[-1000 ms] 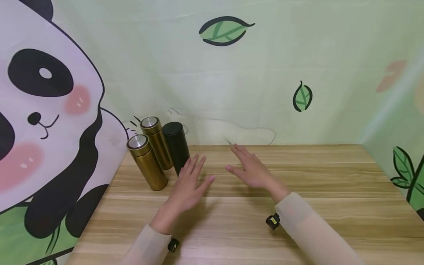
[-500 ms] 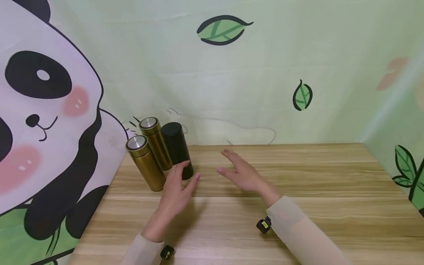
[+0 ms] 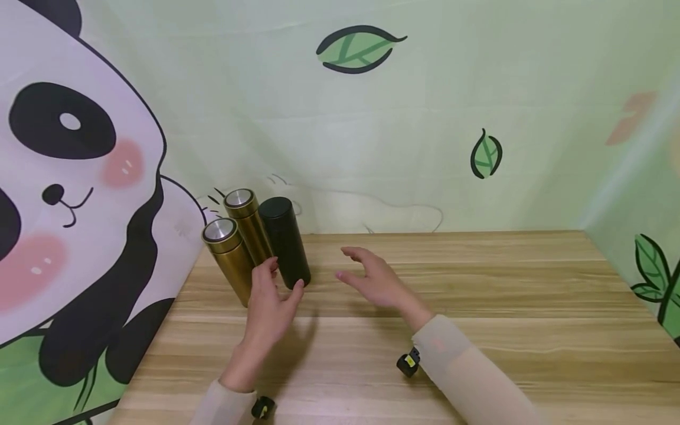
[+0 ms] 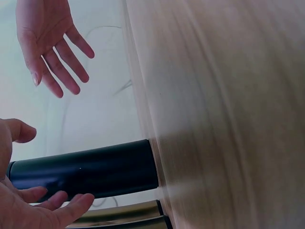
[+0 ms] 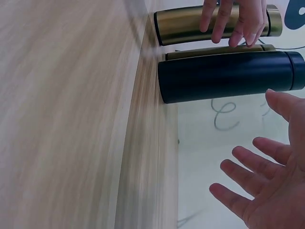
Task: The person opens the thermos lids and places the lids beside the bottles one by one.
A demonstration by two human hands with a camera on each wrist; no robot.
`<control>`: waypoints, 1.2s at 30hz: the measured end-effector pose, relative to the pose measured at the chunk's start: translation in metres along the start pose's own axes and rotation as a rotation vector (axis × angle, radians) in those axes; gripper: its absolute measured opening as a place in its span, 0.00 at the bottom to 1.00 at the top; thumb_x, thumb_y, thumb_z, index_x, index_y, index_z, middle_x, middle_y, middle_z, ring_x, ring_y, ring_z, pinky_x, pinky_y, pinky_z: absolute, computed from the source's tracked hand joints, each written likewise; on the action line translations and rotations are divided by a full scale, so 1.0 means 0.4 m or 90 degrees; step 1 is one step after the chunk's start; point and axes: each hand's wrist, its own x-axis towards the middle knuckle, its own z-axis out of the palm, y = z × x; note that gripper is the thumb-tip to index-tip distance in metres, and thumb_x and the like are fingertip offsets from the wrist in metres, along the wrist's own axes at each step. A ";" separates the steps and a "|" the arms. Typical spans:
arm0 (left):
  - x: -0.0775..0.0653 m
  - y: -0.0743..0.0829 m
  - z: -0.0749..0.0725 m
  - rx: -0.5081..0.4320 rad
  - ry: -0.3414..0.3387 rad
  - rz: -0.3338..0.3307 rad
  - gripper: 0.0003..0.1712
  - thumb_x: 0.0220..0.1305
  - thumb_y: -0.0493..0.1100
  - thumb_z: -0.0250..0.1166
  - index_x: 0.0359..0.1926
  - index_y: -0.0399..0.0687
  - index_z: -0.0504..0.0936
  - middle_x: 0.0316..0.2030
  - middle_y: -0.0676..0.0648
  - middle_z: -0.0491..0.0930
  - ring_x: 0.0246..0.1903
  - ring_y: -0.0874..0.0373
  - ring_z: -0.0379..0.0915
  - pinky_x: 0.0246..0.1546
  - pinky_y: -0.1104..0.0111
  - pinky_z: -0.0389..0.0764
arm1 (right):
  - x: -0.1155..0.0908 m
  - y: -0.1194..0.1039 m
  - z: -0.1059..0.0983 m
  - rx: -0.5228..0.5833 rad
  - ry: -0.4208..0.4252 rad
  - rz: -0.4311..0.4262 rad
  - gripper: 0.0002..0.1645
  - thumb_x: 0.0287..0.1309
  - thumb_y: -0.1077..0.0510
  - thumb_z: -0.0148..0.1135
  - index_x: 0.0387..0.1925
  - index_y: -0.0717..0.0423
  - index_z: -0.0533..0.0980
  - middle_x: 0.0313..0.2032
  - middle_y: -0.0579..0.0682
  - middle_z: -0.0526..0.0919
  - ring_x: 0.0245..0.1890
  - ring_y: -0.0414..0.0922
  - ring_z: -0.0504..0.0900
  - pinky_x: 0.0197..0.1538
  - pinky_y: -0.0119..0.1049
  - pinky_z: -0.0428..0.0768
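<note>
A black thermos [image 3: 287, 245] stands upright on the wooden table. To its left are two gold thermoses with silver-topped lids, a front one [image 3: 229, 263] and a rear one [image 3: 251, 231]. My left hand [image 3: 270, 311] is in front of the black thermos with thumb and fingers spread apart, covering part of the front gold one. In the left wrist view, a gap shows between the thumb [image 4: 23, 130] and the fingers; contact with the black thermos [image 4: 90, 168] cannot be made out. My right hand [image 3: 378, 284] hovers to the right of the black thermos, fingers extended, holding nothing.
The wooden table [image 3: 504, 307] runs back to a pale green backdrop [image 3: 414, 141] printed with leaves. A printed panda [image 3: 69, 177] covers the wall on the left, close to the gold thermoses. Small black cameras sit at both wrists.
My left hand has moved left and slightly toward me, uncovering the black thermos and covering part of the front gold one. The right hand has drifted left and down. The thermoses stay put.
</note>
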 end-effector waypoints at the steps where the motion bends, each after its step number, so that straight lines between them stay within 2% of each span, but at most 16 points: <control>1: 0.000 0.000 -0.001 0.000 0.000 -0.004 0.42 0.66 0.49 0.70 0.72 0.38 0.61 0.63 0.35 0.67 0.63 0.40 0.69 0.62 0.49 0.74 | 0.003 -0.002 0.003 0.006 0.002 0.000 0.38 0.72 0.40 0.60 0.76 0.49 0.65 0.74 0.51 0.71 0.74 0.54 0.69 0.73 0.56 0.69; 8: 0.009 -0.004 -0.004 -0.023 -0.028 -0.039 0.53 0.68 0.51 0.69 0.80 0.39 0.48 0.73 0.33 0.61 0.72 0.38 0.64 0.70 0.43 0.68 | 0.034 -0.015 0.030 0.057 0.013 -0.018 0.35 0.71 0.42 0.63 0.73 0.50 0.68 0.70 0.54 0.75 0.70 0.53 0.74 0.71 0.55 0.72; 17: 0.037 -0.011 0.001 -0.065 -0.050 -0.084 0.55 0.71 0.55 0.66 0.83 0.44 0.42 0.78 0.36 0.56 0.75 0.40 0.61 0.74 0.44 0.63 | 0.071 -0.041 0.064 0.084 0.017 -0.033 0.35 0.69 0.47 0.67 0.72 0.51 0.70 0.68 0.55 0.77 0.66 0.56 0.79 0.66 0.52 0.78; 29: 0.077 -0.031 0.013 -0.090 -0.053 -0.085 0.52 0.75 0.59 0.60 0.83 0.44 0.40 0.79 0.34 0.53 0.75 0.38 0.61 0.75 0.44 0.62 | 0.107 -0.048 0.101 0.112 0.015 -0.004 0.35 0.70 0.47 0.65 0.73 0.53 0.68 0.69 0.56 0.75 0.62 0.55 0.81 0.59 0.49 0.83; 36: 0.097 -0.037 0.023 -0.106 -0.045 -0.080 0.50 0.76 0.58 0.59 0.82 0.44 0.41 0.79 0.33 0.53 0.77 0.40 0.56 0.76 0.43 0.59 | 0.125 -0.062 0.120 0.117 -0.013 -0.005 0.36 0.74 0.49 0.60 0.78 0.50 0.62 0.72 0.58 0.72 0.64 0.55 0.81 0.59 0.47 0.83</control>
